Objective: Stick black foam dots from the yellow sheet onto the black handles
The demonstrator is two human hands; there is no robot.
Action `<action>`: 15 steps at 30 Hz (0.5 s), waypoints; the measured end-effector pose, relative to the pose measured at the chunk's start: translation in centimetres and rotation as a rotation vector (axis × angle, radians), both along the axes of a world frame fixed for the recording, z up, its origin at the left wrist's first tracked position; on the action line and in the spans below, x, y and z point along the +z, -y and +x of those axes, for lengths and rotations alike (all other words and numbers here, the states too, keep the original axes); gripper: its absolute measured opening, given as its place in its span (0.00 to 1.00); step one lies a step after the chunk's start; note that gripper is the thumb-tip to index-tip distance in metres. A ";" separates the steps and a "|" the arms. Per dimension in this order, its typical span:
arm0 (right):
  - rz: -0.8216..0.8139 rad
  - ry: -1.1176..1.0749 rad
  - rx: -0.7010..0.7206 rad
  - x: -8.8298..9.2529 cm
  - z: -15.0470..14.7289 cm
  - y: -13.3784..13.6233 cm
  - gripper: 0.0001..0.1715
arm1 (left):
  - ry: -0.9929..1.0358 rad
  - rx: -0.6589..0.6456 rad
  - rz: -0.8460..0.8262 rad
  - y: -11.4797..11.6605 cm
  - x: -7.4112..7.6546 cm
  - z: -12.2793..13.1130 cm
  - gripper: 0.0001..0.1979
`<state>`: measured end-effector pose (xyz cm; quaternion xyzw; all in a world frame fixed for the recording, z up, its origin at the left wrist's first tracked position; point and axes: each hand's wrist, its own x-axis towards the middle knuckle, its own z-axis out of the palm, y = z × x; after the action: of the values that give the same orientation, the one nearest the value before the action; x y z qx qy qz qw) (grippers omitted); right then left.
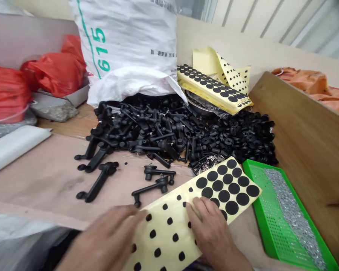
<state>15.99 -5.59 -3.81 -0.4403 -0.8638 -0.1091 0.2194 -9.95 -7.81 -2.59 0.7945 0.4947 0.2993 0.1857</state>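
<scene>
A pale yellow sheet of black round stickers (169,229) slants across the table's front edge. Full round pads fill its upper right end, and small black dots mark the rest. My right hand (210,231) lies over the sheet, closed, with bent fingertips and thumb pressed together near a small dot. What sits under those fingertips is hidden. My left hand (104,239) is at the sheet's left edge, its fingers smeared by motion. Beyond the hands, two black crank handles (158,184) lie close to the sheet, and several more crank handles (98,182) lie to the left.
A large heap of black crank handles (147,128) spills from a white woven sack (130,41). Black round parts (240,135) and more sticker sheets (214,88) are beside it. A green tray (267,229) with small silver pieces stands right, near a wooden board (307,143). Red bags (53,73) stand left.
</scene>
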 end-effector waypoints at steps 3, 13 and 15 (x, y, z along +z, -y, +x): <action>0.011 -0.012 0.017 0.1 -0.1 0.0 0.21 | -0.280 -0.237 0.054 -2.1 -0.4 4.6 0.27; -0.367 -0.306 0.073 2.2 2.2 -0.5 0.14 | -0.586 -0.302 -0.042 -3.8 -0.1 8.2 0.21; -0.466 -0.433 -0.002 2.9 3.8 -1.0 0.12 | -0.554 -0.315 -0.041 -3.9 -0.1 8.0 0.22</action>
<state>19.82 -4.57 -0.90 -0.4928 -0.7981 0.1880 0.2912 -1.93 -3.94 -2.74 0.9086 0.4034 0.0292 0.1043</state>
